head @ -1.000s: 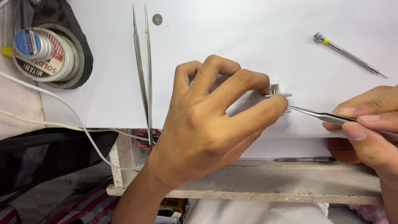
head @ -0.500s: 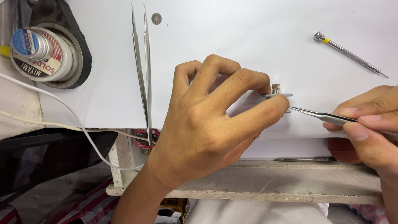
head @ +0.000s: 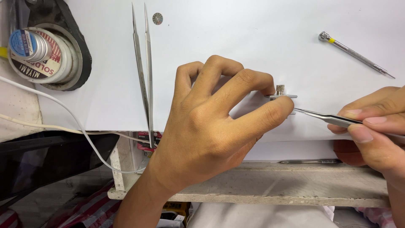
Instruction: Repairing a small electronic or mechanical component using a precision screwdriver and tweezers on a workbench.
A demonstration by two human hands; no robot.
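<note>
left hand (head: 211, 126) pinching small metal holder (head: 282, 95) mid-frame, right hand (head: 373, 131) gripping tweezers (head: 325, 118), tip at it; work looks midway, spare tweezers (head: 143, 71), screwdriver (head: 356, 55) idle.

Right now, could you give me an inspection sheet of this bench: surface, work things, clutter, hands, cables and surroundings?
Surface: white sheet laid over a worn bench edge.
Work things: small metal part with a knurled knob, pinned under the left hand's fingertips; tweezers whose tip meets the part.
Clutter: spare tweezers lying open, screwdriver, tiny disc, solder spool in a black holder, thin dark tool on the ledge.
Hands: left hand steadies the part; right hand pinches the tweezers.
Cables: white cable runs across the left side and off the bench.
Surroundings: dark panel lower left; striped cloth below.
</note>
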